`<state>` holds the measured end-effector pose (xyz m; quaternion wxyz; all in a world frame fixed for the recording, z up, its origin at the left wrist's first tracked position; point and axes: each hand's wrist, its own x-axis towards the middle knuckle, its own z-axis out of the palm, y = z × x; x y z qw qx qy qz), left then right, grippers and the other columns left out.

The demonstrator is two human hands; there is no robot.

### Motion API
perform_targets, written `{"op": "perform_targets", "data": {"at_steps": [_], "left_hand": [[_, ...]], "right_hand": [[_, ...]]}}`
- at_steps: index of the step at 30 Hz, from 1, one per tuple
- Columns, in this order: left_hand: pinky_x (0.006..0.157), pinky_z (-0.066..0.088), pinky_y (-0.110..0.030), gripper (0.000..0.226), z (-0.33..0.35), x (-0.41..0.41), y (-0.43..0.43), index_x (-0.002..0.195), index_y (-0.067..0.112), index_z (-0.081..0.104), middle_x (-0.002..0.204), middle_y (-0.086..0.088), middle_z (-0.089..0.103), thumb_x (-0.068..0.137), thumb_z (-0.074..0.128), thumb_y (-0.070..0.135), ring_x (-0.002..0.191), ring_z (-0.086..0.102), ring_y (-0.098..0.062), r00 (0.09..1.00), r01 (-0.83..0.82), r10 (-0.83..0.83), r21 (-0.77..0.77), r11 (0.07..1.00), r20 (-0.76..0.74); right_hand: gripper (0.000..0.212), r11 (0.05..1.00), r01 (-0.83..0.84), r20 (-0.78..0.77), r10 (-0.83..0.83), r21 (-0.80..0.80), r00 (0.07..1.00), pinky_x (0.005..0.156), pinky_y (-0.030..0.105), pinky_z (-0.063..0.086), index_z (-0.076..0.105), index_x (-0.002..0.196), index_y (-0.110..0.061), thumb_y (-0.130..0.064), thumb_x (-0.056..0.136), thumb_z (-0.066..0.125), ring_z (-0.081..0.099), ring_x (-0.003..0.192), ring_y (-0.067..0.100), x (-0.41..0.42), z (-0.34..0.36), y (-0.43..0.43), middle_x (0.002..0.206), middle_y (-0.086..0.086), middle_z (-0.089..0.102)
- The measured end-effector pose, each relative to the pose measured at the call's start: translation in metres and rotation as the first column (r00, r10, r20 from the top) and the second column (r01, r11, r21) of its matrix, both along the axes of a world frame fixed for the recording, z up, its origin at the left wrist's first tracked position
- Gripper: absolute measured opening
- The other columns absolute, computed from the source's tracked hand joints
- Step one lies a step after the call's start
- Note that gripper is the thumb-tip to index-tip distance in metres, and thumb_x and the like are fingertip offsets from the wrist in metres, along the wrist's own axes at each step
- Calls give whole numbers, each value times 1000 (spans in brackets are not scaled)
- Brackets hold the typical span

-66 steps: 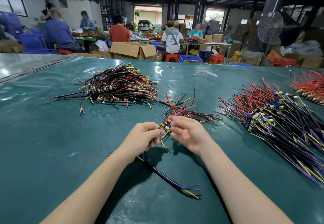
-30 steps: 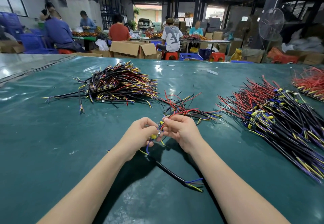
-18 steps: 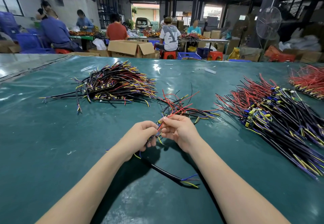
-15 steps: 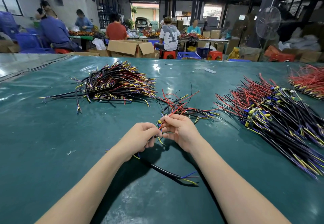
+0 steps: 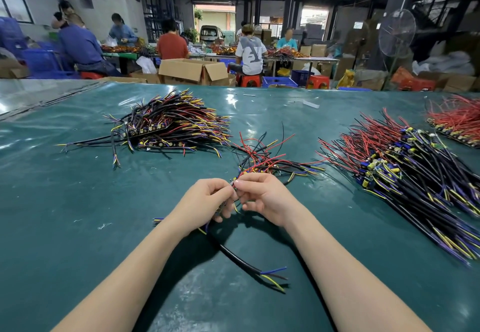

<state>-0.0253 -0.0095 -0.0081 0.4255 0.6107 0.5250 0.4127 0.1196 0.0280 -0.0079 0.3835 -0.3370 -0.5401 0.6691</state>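
My left hand (image 5: 205, 203) and my right hand (image 5: 262, 196) meet over the green table (image 5: 65, 215), fingertips together. Between them they pinch a small wire assembly (image 5: 235, 183) with yellow and blue parts. Its red and black wires (image 5: 262, 160) fan out beyond the fingers. A black cable (image 5: 239, 257) runs from under my left hand toward me and ends in bare blue, yellow and brown leads. The part held inside the fingers is mostly hidden.
A heap of black, red and yellow wire assemblies (image 5: 171, 129) lies at the far left. A larger heap (image 5: 405, 173) spreads along the right, with a red-wire pile (image 5: 457, 121) behind it. Several people sit at tables beyond, by cardboard boxes (image 5: 192, 70) and a standing fan (image 5: 396, 33).
Both hands have stayed together at the same spot, working the small assembly with slight finger shifts. The black cable's free end has shifted a little on the table.
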Motion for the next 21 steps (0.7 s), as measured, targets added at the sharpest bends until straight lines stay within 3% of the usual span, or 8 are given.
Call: {"op": "perform_targets", "data": {"at_steps": [4, 10, 16, 21], "left_hand": [[48, 49, -18, 29, -1, 0, 0, 69, 10, 59, 44, 6, 55, 94, 45, 5, 42, 50, -5, 999, 9, -8, -41, 999, 33], [35, 28, -13, 28, -2, 0, 0, 68, 15, 59, 40, 9, 47, 92, 47, 11, 34, 36, -4, 998, -16, 12, -52, 998, -67], [34, 19, -11, 28, -2, 0, -1, 63, 19, 60, 37, 7, 36, 91, 55, 18, 33, 23, -6, 1000, 11, -10, -24, 1000, 18], [33, 17, -12, 29, -1, -2, -1, 59, 19, 64, 37, 7, 32, 86, 59, 12, 32, 23, -6, 1000, 24, -23, -38, 999, 12]], "right_hand": [[27, 996, 74, 13, -75, 44, 997, 40, 15, 42, 58, 61, -9, -1, 86, 57, 49, 40, 5, -3, -1, 1, 48, -3, 55], [27, 985, 153, 51, -157, 76, 986, 39, 12, 36, 55, 59, -9, 7, 81, 58, 44, 37, 4, -3, -2, 3, 42, -6, 51], [40, 999, 16, 127, -22, 47, 992, 40, 12, 35, 62, 49, -15, 7, 81, 54, 44, 38, 5, 6, 1, 4, 44, -4, 54], [41, 996, -64, 182, 52, 57, 982, 39, 12, 33, 60, 47, -16, 7, 81, 55, 41, 35, 7, 13, 4, 5, 42, -3, 49]]}}
